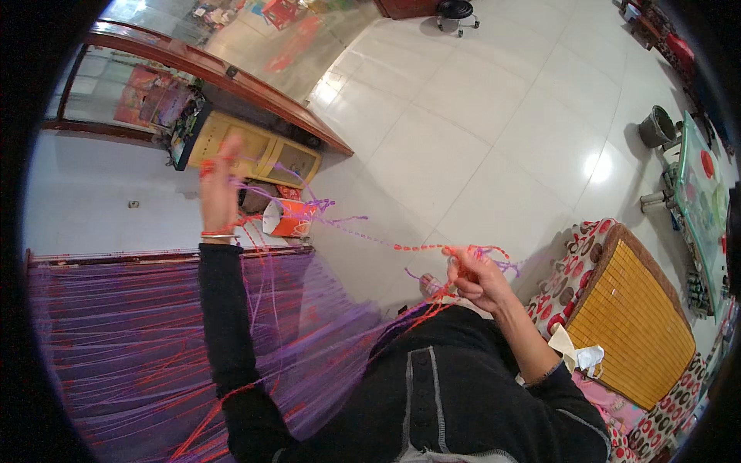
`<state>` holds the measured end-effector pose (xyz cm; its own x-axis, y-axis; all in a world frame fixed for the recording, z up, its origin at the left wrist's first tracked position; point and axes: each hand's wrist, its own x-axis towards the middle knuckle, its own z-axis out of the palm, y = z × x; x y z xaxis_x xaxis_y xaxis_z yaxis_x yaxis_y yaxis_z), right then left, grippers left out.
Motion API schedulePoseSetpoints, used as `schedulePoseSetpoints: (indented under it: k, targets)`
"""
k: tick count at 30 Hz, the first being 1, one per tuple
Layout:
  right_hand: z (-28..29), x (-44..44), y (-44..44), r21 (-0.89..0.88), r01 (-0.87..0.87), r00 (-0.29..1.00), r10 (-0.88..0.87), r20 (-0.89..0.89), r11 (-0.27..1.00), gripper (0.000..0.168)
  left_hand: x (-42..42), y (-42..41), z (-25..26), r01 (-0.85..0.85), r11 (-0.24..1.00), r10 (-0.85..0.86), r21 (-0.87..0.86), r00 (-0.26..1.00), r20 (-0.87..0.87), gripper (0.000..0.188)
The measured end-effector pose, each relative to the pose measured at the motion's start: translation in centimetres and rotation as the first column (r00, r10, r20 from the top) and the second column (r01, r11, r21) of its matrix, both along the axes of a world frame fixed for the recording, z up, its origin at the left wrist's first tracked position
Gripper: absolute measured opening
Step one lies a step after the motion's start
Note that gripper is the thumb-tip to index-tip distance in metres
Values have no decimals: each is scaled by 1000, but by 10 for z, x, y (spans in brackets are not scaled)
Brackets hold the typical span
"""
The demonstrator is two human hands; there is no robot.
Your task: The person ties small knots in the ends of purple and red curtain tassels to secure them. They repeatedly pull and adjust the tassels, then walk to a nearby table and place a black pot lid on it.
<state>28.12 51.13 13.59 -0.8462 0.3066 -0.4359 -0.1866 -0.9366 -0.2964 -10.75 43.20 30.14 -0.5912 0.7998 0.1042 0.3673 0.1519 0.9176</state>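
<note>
My right hand (477, 278) is closed around a bunch of red and purple strands, with loose ends sticking out past the fingers. A beaded-looking strand (419, 247), red near that hand and purple farther along, stretches leftward toward a purple tangle (318, 205). At upper left my left hand (220, 188) is raised and blurred by motion. Purple strands meet it, and red ones cross near the bracelet on its wrist; its grip is unclear. A wide sheet of purple and red strands (127, 324) spreads from a rail at lower left toward my waist. Some red strands cross my left sleeve.
A yellow cabinet (231, 142) and an orange-and-white box (292, 219) stand by the wooden door frame (278, 101). To the right are a sofa seat with a bamboo mat (631, 318), a glass-topped table (703, 208) and a dark bin (657, 127). A wheeled stool (455, 10) is far ahead.
</note>
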Motion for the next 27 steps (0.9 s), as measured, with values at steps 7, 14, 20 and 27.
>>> schedulePoseSetpoints:
  k: [7,14,20,27]
  targets:
    - [5,4,20,46,255,956,-244,-163,966,24,23,-4,-34,-119,987,140,-104,965,222,49]
    - [-11,22,37,89,325,931,-302,-204,942,23,-37,-31,-34,-349,933,306,88,898,317,46]
    - [3,11,37,229,235,967,-203,-153,945,26,-7,-14,-38,-126,991,97,44,908,408,51]
    - [-8,16,48,124,420,894,-387,-225,899,27,-28,-28,-50,-377,924,323,70,863,388,47]
